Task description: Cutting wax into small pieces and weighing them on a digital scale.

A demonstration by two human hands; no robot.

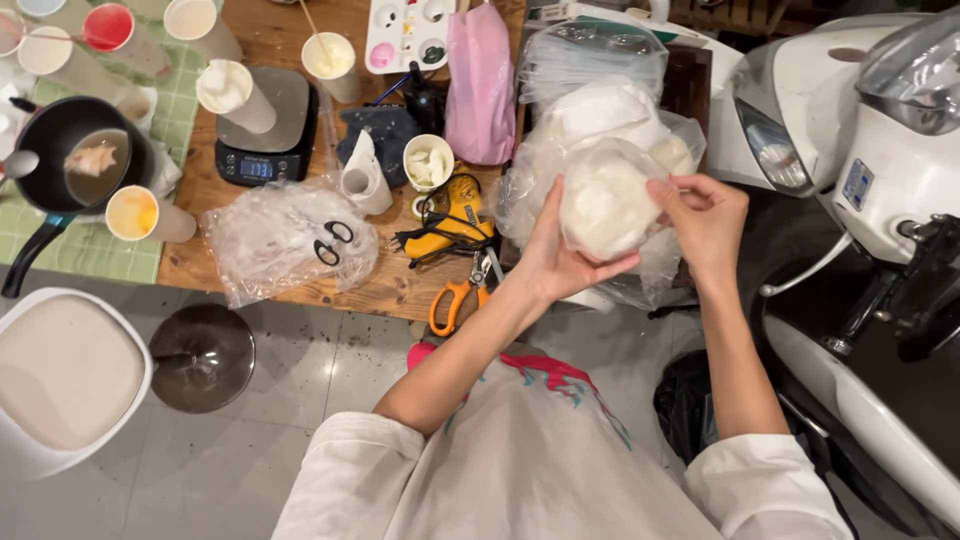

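My left hand (553, 262) cups a clear plastic bag of white, waxy-looking stuff (603, 205) from below and the left. My right hand (705, 218) pinches the same bag at its upper right edge, fingers curled on the plastic. The bag is held just in front of a bigger heap of clear bags with white contents (600, 110) at the right end of the wooden table (280, 270). Orange-handled scissors (458, 297) lie at the table's front edge, just left of my left wrist.
On the table: a black digital scale (262, 140) with a white cup, several paper cups, a pink pouch (481, 85), a yellow tool (447, 228), a crumpled plastic bag with black scissors (290, 235), a black pan (75, 160). A white stool (65, 375) stands left, a white scooter (860, 170) right.
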